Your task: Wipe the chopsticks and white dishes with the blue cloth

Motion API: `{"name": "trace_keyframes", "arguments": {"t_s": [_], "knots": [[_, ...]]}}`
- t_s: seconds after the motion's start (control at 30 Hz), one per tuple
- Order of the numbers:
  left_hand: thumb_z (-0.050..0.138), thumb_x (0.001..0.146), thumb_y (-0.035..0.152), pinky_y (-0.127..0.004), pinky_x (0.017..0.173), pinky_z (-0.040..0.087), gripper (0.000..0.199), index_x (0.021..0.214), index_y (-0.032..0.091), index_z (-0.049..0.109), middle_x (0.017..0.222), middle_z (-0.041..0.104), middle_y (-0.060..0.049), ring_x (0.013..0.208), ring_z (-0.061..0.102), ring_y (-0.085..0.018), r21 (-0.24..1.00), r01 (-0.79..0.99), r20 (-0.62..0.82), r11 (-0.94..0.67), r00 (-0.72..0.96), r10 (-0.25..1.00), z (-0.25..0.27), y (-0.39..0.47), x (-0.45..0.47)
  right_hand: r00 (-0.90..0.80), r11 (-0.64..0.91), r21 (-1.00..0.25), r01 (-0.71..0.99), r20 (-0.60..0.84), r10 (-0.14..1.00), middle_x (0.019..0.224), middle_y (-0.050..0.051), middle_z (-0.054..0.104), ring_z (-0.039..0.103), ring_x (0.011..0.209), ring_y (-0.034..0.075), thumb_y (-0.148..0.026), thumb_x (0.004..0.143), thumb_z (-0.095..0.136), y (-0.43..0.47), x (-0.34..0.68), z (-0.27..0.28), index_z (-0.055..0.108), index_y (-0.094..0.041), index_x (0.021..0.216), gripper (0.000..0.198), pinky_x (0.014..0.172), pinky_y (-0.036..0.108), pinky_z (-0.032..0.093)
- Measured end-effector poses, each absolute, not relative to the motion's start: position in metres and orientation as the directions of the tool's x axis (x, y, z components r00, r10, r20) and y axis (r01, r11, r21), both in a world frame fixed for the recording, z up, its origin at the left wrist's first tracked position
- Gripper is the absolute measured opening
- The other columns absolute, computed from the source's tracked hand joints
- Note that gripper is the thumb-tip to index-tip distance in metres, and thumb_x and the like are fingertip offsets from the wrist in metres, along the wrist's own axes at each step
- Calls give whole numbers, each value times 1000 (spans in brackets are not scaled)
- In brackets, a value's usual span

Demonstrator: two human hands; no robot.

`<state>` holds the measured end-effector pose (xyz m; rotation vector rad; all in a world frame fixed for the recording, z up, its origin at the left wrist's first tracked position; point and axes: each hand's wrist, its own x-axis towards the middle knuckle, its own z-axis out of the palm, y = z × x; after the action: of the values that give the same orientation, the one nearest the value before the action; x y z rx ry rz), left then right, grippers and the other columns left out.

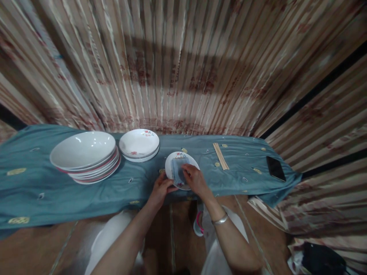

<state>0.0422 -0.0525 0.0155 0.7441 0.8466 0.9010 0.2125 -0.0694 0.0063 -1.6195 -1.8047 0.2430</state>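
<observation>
A small white plate (168,165) with a red floral print sits near the front edge of the cloth-covered table. My left hand (162,187) grips its lower left rim, thumb on top and the other fingers partly hidden beneath. On the plate's face lies a folded grey-blue cloth (178,170). My right hand (195,178) has its fingers bent together on the right part of that cloth; the fingertips are partly hidden.
Left of the plate stand a stack of white plates (140,143) and a taller stack of large white dishes (86,151). To the right lie several wooden chopsticks (220,156) and a black phone (275,168). A patterned curtain (177,76) hangs behind the table (137,194).
</observation>
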Motion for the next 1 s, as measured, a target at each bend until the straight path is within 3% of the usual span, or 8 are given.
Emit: {"name": "trace_keyframes", "arguments": {"t_s": [0.2, 0.37, 0.43, 0.53, 0.6, 0.77, 1.0], "knots": [[78, 55, 24, -37, 68, 60, 56, 107, 13, 60, 75, 71, -3, 69, 68, -20, 833, -338, -320, 438, 352, 880, 11, -52, 45, -60, 153, -424, 893, 223, 973, 138, 16, 53, 49, 129, 25, -17, 91, 47, -72, 212, 9, 54, -15, 132, 42, 107, 44, 41], [76, 56, 23, -36, 66, 60, 58, 111, 12, 59, 76, 71, -3, 71, 68, -20, 840, -333, -315, 428, 343, 885, 8, -51, 48, -18, 51, -339, 940, 102, 995, 139, 19, 52, 48, 131, 25, -19, 93, 43, -77, 212, 14, 53, -13, 134, 43, 108, 44, 39], [75, 56, 21, -35, 66, 60, 66, 119, 12, 55, 76, 70, -2, 70, 67, -19, 836, -333, -333, 437, 326, 885, 8, -51, 49, 28, -3, -302, 953, 81, 996, 139, 20, 51, 49, 129, 26, -19, 93, 43, -80, 215, 15, 52, -12, 135, 43, 107, 43, 40], [73, 59, 19, -35, 66, 60, 91, 142, 16, 36, 77, 71, -1, 72, 68, -19, 838, -327, -342, 438, 310, 887, 9, -53, 49, 87, -61, -258, 964, 93, 992, 141, 20, 50, 50, 129, 25, -16, 92, 44, -83, 218, 13, 51, -11, 135, 44, 107, 40, 39], [72, 60, 19, -35, 67, 60, 101, 149, 19, 25, 79, 71, -1, 74, 68, -20, 845, -314, -336, 433, 318, 887, 12, -54, 49, 118, -91, -250, 964, 97, 988, 137, 20, 54, 52, 126, 24, -10, 91, 43, -81, 220, 10, 54, -10, 131, 42, 108, 38, 39], [74, 61, 21, -35, 70, 60, 103, 151, 20, 23, 83, 71, -2, 77, 68, -20, 863, -287, -314, 417, 342, 886, 18, -58, 48, 210, -157, -296, 942, 157, 965, 119, 16, 66, 62, 111, 22, -3, 88, 40, -67, 226, 1, 64, -15, 113, 37, 99, 33, 46], [77, 61, 23, -34, 71, 60, 106, 152, 23, 21, 90, 72, -4, 82, 69, -22, 865, -289, -297, 411, 367, 882, 18, -59, 47, 259, -189, -344, 920, 171, 951, 123, 19, 62, 60, 113, 24, -5, 89, 40, -48, 224, 0, 59, -12, 118, 36, 100, 35, 44]]}}
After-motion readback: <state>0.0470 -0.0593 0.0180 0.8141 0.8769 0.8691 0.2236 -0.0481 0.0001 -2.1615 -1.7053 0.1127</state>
